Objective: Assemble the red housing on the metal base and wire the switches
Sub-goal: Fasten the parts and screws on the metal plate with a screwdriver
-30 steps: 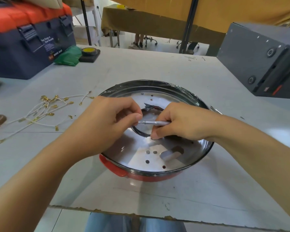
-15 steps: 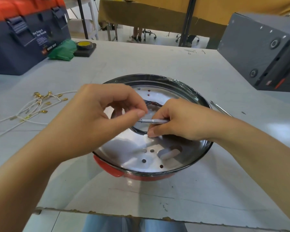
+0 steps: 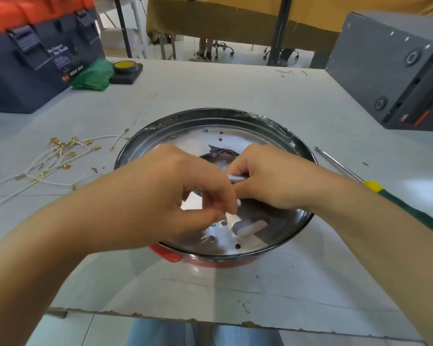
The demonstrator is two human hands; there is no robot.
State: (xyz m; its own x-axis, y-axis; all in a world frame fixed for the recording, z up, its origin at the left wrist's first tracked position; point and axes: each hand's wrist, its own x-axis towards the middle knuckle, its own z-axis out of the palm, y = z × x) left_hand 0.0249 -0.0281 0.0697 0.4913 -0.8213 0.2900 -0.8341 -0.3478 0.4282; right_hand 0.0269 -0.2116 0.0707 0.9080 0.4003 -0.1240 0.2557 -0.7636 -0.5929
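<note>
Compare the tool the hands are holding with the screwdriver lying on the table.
The small silver tool is pinched in the right hand above the metal base; the screwdriver lies untouched on the table. The tool shows plain metal; the screwdriver has a green and yellow handle. Both have slim metal shafts.

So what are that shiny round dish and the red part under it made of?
The round dish looks like polished metal, likely steel: mirror-bright, reflecting both hands, with punched holes and clear film on its rim. The red housing beneath looks glossy and smooth, probably moulded plastic or painted metal; I cannot tell which.
</note>
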